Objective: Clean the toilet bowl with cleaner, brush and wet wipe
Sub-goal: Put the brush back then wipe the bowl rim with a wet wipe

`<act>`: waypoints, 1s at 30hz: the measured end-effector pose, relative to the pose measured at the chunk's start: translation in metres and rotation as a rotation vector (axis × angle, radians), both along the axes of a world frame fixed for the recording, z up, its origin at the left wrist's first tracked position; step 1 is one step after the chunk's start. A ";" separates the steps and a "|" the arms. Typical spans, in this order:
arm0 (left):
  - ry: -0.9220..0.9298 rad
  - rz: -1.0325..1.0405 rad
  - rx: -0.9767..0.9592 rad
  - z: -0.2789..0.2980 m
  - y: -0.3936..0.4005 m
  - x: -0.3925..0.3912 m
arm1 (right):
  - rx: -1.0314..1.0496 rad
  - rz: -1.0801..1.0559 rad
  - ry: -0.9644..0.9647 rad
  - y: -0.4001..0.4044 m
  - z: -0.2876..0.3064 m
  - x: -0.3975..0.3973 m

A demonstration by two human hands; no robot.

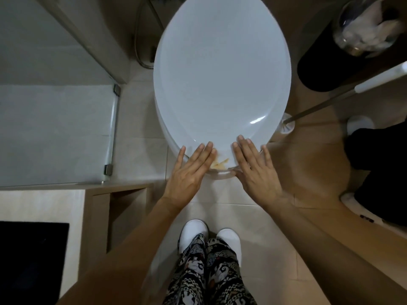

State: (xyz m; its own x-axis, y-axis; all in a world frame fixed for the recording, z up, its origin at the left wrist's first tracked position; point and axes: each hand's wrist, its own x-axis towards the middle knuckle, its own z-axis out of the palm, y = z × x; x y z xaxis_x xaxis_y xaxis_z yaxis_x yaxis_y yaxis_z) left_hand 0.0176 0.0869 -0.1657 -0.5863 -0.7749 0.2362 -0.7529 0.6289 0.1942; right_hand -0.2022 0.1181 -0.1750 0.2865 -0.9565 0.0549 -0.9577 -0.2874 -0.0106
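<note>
both hands, left hand (189,170) and right hand (255,170), lie flat with fingers straight on the near tip of the closed toilet lid (222,73), holding nothing; its long axis runs straight away from them (brush (319,106) off right).

Bare forearms, patterned trousers, white slippers

Both forearms are bare up to the edge of the picture, with no sleeve, watch or bracelet showing on either. The left hand (191,172) and the right hand (255,170) carry no rings or gloves, and the nails are short and unpainted. The legs are covered by loose trousers (209,274) printed in a dense black, cream and grey ornamental pattern of swirls and small geometric bands. On the feet sit plain white closed-toe slippers (193,233), rounded at the front and smooth, without laces or visible markings, the trouser hems falling over their backs.
</note>
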 end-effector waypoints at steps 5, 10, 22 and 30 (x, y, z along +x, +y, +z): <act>-0.153 -0.006 0.000 0.027 -0.005 0.002 | 0.246 -0.044 -0.032 -0.001 0.043 0.003; -0.215 0.145 0.105 0.076 -0.013 0.000 | 0.570 -0.056 -0.039 -0.021 0.105 0.005; 0.045 0.451 0.086 0.246 -0.055 0.001 | 0.657 -0.207 0.045 -0.087 0.278 0.006; 0.070 0.585 0.124 0.335 -0.024 0.040 | 0.673 -0.161 0.063 -0.085 0.376 0.047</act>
